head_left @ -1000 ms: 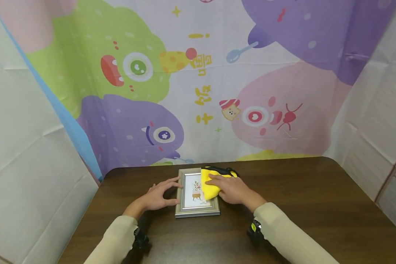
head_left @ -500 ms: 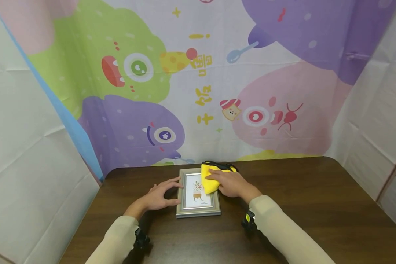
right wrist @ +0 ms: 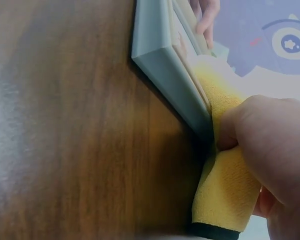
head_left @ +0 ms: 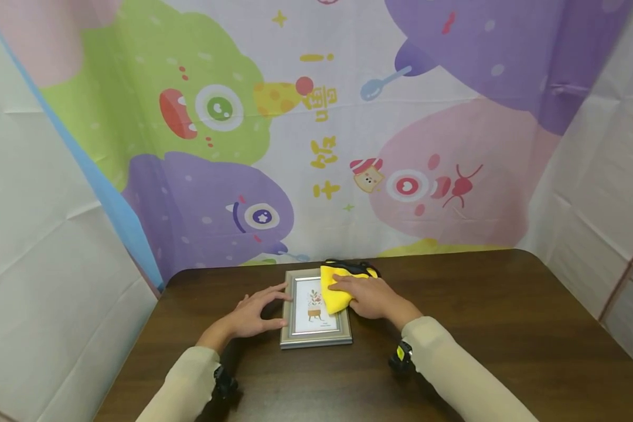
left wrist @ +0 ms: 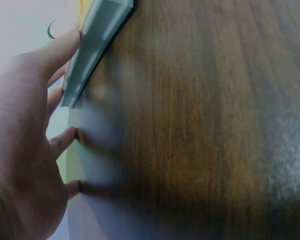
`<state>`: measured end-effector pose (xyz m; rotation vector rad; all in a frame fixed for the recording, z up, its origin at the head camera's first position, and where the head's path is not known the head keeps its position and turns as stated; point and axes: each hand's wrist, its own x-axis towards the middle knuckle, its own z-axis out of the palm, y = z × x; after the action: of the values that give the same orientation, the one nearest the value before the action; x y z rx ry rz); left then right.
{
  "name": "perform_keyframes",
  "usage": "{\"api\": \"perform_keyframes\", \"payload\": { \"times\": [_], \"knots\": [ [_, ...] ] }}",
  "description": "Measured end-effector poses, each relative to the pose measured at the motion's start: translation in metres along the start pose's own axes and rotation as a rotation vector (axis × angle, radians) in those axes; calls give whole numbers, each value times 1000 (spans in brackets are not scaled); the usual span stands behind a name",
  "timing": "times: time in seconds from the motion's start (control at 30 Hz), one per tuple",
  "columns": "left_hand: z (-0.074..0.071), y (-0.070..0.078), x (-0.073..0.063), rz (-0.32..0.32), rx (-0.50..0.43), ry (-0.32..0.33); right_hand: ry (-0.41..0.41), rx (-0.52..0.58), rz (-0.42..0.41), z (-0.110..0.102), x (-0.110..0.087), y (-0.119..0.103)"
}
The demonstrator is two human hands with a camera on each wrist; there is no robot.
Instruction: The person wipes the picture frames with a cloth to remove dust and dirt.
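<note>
A silver picture frame (head_left: 316, 341) with a drawing of a potted plant lies flat on the dark wooden table. My left hand (head_left: 254, 312) is spread at its left side, and the thumb and forefinger touch the edge. In the left wrist view the other fingertips of that hand (left wrist: 27, 115) reach down by the tabletop. A yellow cloth (head_left: 333, 296) with a black border covers the upper right of the frame. My right hand (head_left: 370, 296) holds this cloth against the glass; in the right wrist view the thumb (right wrist: 232, 127) digs into its bunched folds, which hang over the frame's side.
The brown table (head_left: 469, 328) extends on both sides of the frame. Behind it hangs a cartoon-printed curtain (head_left: 343, 234), with pale sheets (head_left: 47, 252) on the left and right. Each wrist bears a black strapped camera (head_left: 224, 382).
The right hand has slid the cloth a short way up the picture frame, then slightly back down. The left hand and the frame have stayed in place.
</note>
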<state>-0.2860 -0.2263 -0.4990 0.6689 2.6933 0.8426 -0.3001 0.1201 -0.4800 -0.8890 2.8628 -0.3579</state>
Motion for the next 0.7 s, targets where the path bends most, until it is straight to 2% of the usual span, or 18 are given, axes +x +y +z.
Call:
{"api": "perform_keyframes", "payload": {
  "times": [0.23, 0.7],
  "knots": [
    [-1, 0, 0, 3, -1, 0, 15, -20, -40, 3, -10, -6],
    [0, 0, 0, 19, 2, 4, 28, -13, -118, 5, -42, -16]
  ]
}}
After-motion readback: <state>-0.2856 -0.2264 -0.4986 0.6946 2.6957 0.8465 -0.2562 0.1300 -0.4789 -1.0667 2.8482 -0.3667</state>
